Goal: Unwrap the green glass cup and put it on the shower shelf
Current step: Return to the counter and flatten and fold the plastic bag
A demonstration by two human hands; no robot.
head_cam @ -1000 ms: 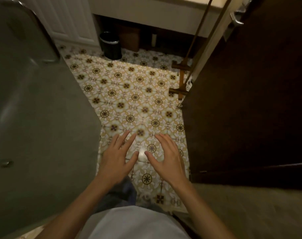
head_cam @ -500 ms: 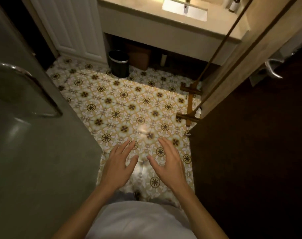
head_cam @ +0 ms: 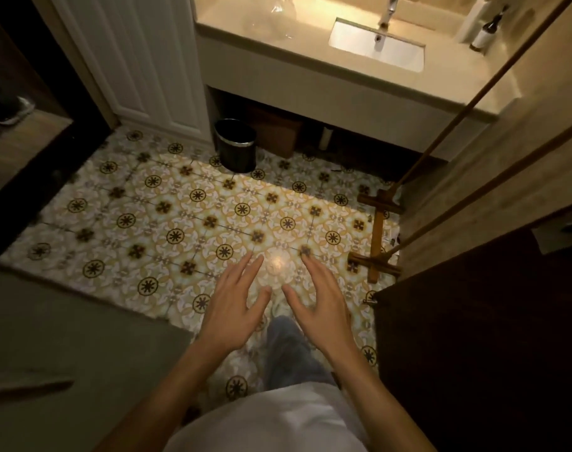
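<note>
No text, brand or number can be read. The dark bottle (head_cam: 487, 31) at the upper right of the frame carries a pale label, too small and blurred to make out.

Dim warm light, glare on floor tiles (head_cam: 274, 262), edges perhaps motion-blurred.

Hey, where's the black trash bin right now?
In the head view, the black trash bin stands on the patterned tile floor at upper centre, at the left end of the vanity counter, beside the white panelled door, well beyond both hands.
</note>
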